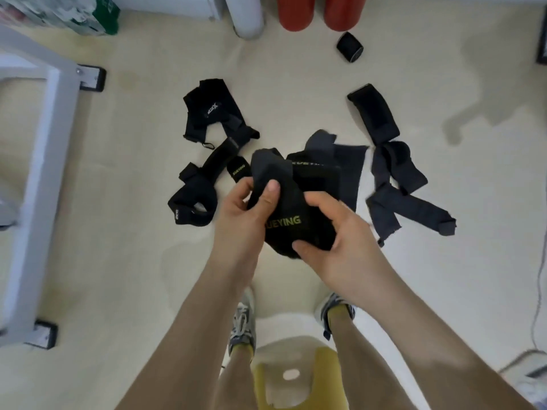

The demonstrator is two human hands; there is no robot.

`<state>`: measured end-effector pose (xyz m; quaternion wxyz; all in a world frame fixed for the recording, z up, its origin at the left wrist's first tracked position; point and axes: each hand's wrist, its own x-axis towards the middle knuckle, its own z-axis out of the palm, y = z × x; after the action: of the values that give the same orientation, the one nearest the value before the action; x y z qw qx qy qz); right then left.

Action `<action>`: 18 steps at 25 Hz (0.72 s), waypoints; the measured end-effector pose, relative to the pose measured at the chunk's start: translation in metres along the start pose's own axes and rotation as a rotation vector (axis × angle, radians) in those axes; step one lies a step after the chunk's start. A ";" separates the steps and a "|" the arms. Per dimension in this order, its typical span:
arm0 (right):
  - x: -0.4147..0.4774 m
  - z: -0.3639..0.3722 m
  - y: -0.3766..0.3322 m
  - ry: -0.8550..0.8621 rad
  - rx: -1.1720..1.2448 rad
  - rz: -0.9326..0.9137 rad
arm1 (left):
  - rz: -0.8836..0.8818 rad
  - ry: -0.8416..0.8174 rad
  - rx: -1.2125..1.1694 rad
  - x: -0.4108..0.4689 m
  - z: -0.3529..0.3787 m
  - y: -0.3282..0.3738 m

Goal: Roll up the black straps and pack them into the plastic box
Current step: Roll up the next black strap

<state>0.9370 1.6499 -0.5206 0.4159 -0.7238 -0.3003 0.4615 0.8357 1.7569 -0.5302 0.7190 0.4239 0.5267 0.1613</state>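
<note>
Both hands hold a black strap (291, 214) with yellow lettering above the floor. My left hand (245, 214) grips its left side, thumb pressed on the fabric. My right hand (331, 241) curls round its lower right edge. The strap's loose end (340, 161) trails away behind my hands. More black straps lie loose on the floor: a bundle at the left (204, 170), a wide one at the right (374, 113) and a tangled one (405, 196) below it. A rolled black strap (350, 48) sits further back. No plastic box is in view.
A white metal frame (47, 161) with black feet stands at the left. Two red cylinders (318, 10) and a white post (248, 16) stand at the back. My shoes (244, 321) and a white and yellow stool (296, 371) are below my arms. A cable (537, 306) runs along the right.
</note>
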 end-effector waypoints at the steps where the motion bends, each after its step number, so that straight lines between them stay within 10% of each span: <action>1: -0.012 0.005 -0.007 -0.019 0.144 0.055 | 0.044 0.039 0.006 -0.007 -0.003 0.002; 6: -0.030 0.029 -0.008 0.242 1.182 0.469 | 0.035 -0.212 0.023 -0.052 -0.058 -0.009; 18: -0.092 0.150 0.025 0.425 0.824 0.313 | -0.014 -0.007 -0.025 -0.102 -0.181 -0.126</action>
<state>0.7646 1.6114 -0.5380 0.6456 -0.6136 0.1115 0.4409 0.6068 1.6932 -0.5804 0.7272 0.4116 0.5251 0.1612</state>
